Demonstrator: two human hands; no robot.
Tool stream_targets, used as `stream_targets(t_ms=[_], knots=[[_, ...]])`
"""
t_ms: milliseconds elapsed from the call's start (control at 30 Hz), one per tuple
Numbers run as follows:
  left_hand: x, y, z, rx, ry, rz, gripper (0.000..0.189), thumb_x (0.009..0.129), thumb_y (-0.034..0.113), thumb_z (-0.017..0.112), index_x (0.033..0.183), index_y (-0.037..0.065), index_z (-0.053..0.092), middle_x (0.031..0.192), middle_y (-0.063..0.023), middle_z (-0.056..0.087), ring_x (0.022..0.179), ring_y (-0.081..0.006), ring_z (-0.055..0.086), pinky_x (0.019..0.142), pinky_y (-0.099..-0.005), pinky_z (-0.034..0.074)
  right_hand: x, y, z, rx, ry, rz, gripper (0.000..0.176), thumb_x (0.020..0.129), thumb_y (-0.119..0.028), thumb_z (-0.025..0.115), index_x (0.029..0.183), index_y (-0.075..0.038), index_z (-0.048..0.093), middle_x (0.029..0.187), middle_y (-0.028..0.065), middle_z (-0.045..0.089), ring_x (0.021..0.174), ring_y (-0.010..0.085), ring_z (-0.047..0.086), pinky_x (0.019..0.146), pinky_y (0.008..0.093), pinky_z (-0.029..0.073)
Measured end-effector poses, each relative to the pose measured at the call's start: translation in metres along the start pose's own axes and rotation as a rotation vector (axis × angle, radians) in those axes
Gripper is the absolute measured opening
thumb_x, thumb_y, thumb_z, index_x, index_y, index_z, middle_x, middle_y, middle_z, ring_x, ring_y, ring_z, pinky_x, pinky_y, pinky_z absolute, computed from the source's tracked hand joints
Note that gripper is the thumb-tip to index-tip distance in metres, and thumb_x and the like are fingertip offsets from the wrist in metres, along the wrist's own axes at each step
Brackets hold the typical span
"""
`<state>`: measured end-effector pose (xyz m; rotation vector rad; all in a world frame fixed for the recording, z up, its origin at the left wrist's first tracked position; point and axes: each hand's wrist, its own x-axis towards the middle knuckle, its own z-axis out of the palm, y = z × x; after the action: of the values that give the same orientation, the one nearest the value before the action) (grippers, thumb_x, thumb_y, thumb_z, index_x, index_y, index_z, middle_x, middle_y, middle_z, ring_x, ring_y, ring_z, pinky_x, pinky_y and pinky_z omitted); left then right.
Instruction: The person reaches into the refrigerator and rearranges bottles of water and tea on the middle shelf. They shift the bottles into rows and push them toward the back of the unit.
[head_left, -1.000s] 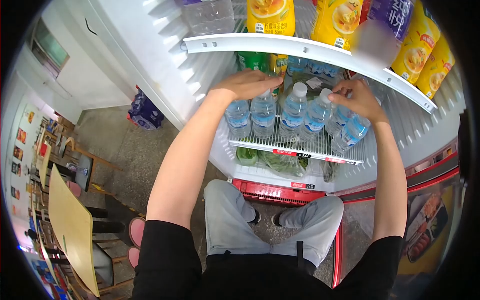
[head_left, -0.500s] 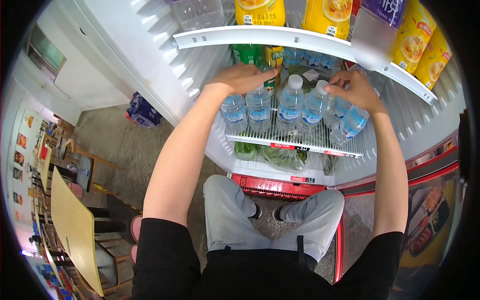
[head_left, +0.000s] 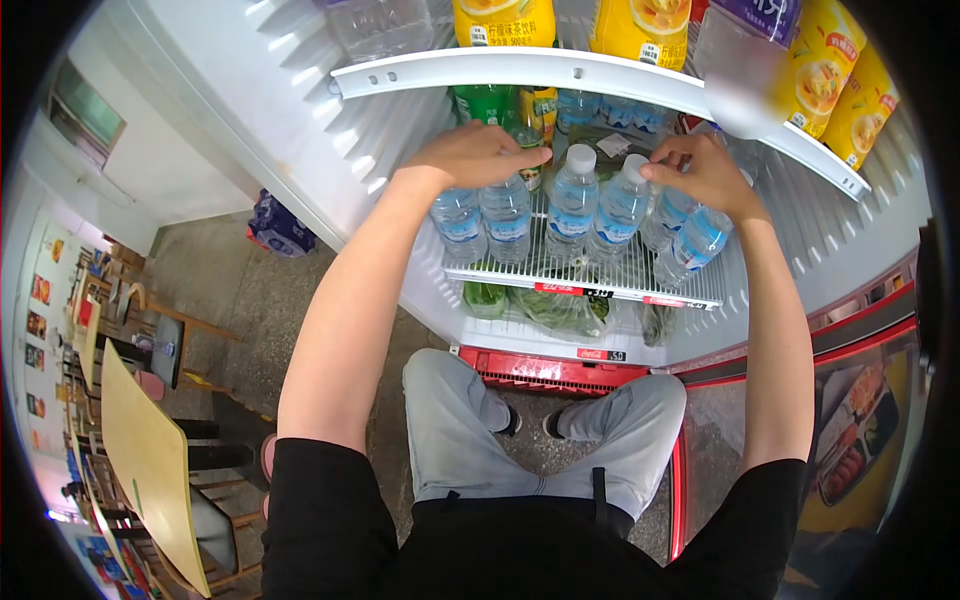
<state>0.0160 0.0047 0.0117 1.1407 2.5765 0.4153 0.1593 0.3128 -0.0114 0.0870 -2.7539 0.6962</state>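
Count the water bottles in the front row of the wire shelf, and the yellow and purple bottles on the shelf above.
Water bottles, front row of the wire shelf: 6
Yellow bottles, shelf above: 4
Purple bottle, same shelf: 1
Total: 11

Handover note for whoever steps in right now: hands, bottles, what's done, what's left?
Left hand: palm down over the caps at the left end of the water bottles, not closed round one.
Right hand: fingertips at the cap of the fourth bottle; grip unclear.
Done: the bottles stand in a row on the wire shelf.
Left: the right-end bottle leans, not yet upright.
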Motion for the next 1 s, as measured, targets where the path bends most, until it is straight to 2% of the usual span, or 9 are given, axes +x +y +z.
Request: stream_targets(t_ms=[300,400,600,700,800,900,1000], knots=[[-0.001,0.002,0.002,0.042,0.023,-0.023,0.083,0.093,0.08,0.043,0.096,0.004,0.078,0.082,-0.015,0.069,0.087,-0.0298,0.066,0.084,-0.0408,0.049,0.001,0.003,0.0,0.01,-0.013,0.026,0.058,0.078,-0.06,0.082,0.086,-0.004,0.077,0.07,0.0106,0.068,0.069,0.0215,0.066,0.066,0.0344,0.051],[0.003,0.002,-0.001,0.016,-0.036,-0.091,0.088,0.094,0.082,0.037,0.092,0.003,0.076,0.084,-0.0164,0.068,0.089,-0.0309,0.065,0.086,-0.0413,0.048,0.001,0.004,0.001,-0.006,-0.008,0.012,0.058,0.078,-0.061,0.081,0.086,-0.004,0.078,0.069,0.0101,0.068,0.069,0.0217,0.066,0.066,0.034,0.051],[0.004,-0.004,-0.003,-0.098,0.0,-0.157,0.096,0.094,0.084,0.025,0.09,0.001,0.072,0.097,-0.019,0.069,0.098,-0.0326,0.065,0.092,-0.0418,0.047,0.001,0.001,0.0,-0.013,-0.015,0.044,0.058,0.078,-0.062,0.08,0.086,-0.005,0.078,0.069,0.0096,0.068,0.068,0.0222,0.064,0.066,0.0343,0.05],[0.008,-0.008,-0.003,-0.075,0.066,-0.097,0.098,0.094,0.084,0.022,0.09,-0.001,0.072,0.098,-0.0188,0.07,0.092,-0.0317,0.067,0.093,-0.0419,0.048,0.001,0.002,0.0,-0.055,0.018,0.026,0.058,0.078,-0.062,0.08,0.086,-0.005,0.078,0.069,0.0094,0.068,0.068,0.0217,0.063,0.07,0.035,0.05],[0.009,-0.007,-0.008,-0.114,0.017,-0.225,0.102,0.094,0.085,0.02,0.096,-0.003,0.071,0.098,-0.0189,0.071,0.087,-0.0307,0.069,0.094,-0.0425,0.048,0.002,0.003,0.003,-0.013,0.012,0.026,0.057,0.078,-0.062,0.079,0.086,-0.005,0.078,0.069,0.0088,0.068,0.068,0.0208,0.062,0.075,0.0356,0.049],[0.009,-0.014,-0.003,-0.052,0.05,-0.287,0.106,0.092,0.086,0.019,0.105,-0.005,0.071,0.098,-0.0213,0.072,0.085,-0.0294,0.072,0.093,-0.0434,0.049,0.002,-0.001,-0.001,-0.002,-0.013,0.072,0.055,0.079,-0.06,0.08,0.086,-0.006,0.078,0.068,0.0089,0.068,0.067,0.0206,0.063,0.075,0.0352,0.049],[0.01,-0.015,-0.001,-0.099,0.042,-0.271,0.108,0.091,0.087,0.018,0.113,-0.005,0.07,0.097,-0.0231,0.073,0.093,-0.0299,0.073,0.095,-0.0438,0.048,0.003,0.005,0.001,0.0,-0.003,0.002,0.053,0.079,-0.057,0.081,0.086,-0.005,0.078,0.068,0.0091,0.068,0.066,0.0207,0.064,0.069,0.0337,0.05]])
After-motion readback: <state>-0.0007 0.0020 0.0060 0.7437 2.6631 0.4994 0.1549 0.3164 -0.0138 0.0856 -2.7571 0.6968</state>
